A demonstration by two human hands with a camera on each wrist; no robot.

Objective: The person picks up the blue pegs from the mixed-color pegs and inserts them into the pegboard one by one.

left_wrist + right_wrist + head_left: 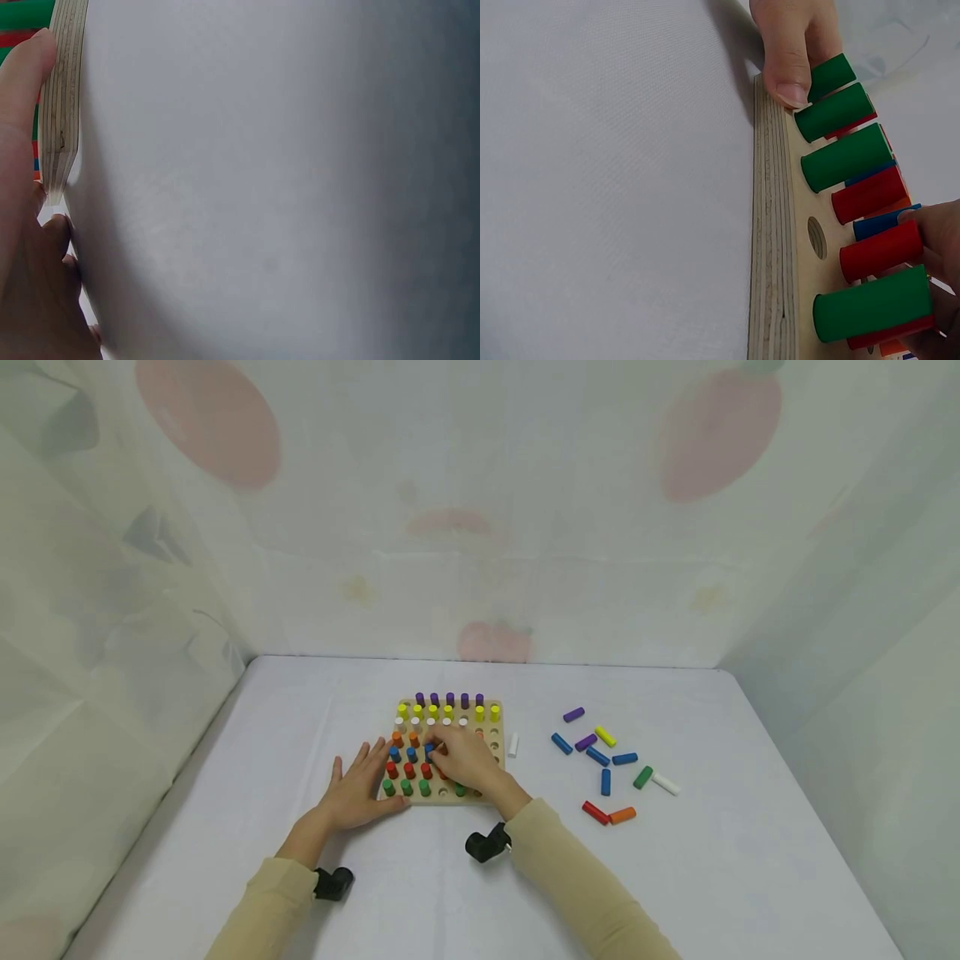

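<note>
A wooden pegboard point(435, 802) stands on the white-covered table with rows of coloured pegs upright in its holes. My left hand point(358, 793) lies spread along the board's left side, thumb at the front left corner by the green pegs point(845, 157). Over the middle of the board, my right hand point(471, 760) pinches a blue peg point(881, 223) by its top, in the blue row. This hand hides several holes and pegs behind it. An empty hole point(817, 238) shows in the front green row.
Right beside the board lies a white peg point(513, 744). Farther right are scattered loose pegs, among them a purple peg point(573, 714), a yellow peg point(605, 737), several blue ones, a green peg point(642, 777), a red peg point(596, 812) and an orange peg point(622, 816).
</note>
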